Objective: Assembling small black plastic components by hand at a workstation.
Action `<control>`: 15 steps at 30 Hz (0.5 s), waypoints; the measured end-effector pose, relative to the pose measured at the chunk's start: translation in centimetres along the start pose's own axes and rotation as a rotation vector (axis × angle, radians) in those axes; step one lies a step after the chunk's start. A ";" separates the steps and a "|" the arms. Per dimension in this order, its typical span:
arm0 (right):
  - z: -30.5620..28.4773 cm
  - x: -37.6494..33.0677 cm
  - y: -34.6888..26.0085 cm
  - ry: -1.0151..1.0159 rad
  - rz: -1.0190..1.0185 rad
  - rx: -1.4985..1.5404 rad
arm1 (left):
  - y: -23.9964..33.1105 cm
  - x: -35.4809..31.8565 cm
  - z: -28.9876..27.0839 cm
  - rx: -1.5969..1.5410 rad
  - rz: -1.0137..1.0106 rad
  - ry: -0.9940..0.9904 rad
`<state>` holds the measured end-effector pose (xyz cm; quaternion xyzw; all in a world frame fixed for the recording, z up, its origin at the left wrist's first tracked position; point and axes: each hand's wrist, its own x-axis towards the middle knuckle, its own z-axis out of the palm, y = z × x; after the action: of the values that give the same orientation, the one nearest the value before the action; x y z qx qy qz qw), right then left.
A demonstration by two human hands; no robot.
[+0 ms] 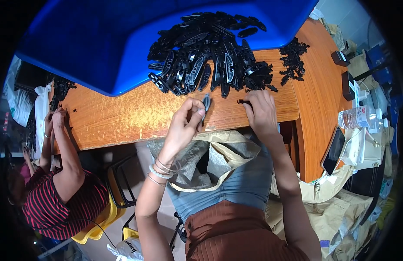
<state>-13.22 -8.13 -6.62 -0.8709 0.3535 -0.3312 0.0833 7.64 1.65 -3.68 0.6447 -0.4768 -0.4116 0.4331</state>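
Between thumb and fingers, my left hand (pixel 185 124) pinches a long, narrow, dark plastic part (pixel 206 102), tilted upright just above the table's near edge. My right hand (pixel 261 109) rests by the table edge with its fingers curled; a small black toothed plastic piece (pixel 242 102) sticks out at its thumb side and seems to be held there. Ahead of both hands a big heap of black oval plastic parts (pixel 197 65) spills out of a blue bin (pixel 136 65) onto the wooden table (pixel 114 113). Small black pieces (pixel 259 78) lie just beyond my right fingertips.
More small black pieces (pixel 293 58) are piled at the right. An open paper sack (pixel 214 174) sits on my lap below the table edge. A phone (pixel 333 150) and a water bottle (pixel 354 117) stand far right. At the left, a co-worker in a striped shirt (pixel 66 198) handles black parts.
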 end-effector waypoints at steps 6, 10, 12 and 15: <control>1.4 -0.6 0.6 0.140 -0.092 0.143 | -0.8 -0.9 1.0 -0.202 0.008 -0.043; 1.7 -0.5 0.2 0.261 -0.093 0.162 | -0.9 -1.1 1.0 -0.424 -0.081 -0.082; 1.6 -0.3 -0.2 0.260 -0.080 0.190 | -1.1 -1.2 1.4 -0.444 0.009 -0.062; 1.1 -0.3 -1.5 0.237 0.051 0.331 | -1.0 -1.4 1.7 -0.488 0.014 -0.068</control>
<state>-11.81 -6.92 -7.07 -0.7909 0.3236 -0.4828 0.1913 6.02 2.90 -4.91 0.5035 -0.3817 -0.5332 0.5626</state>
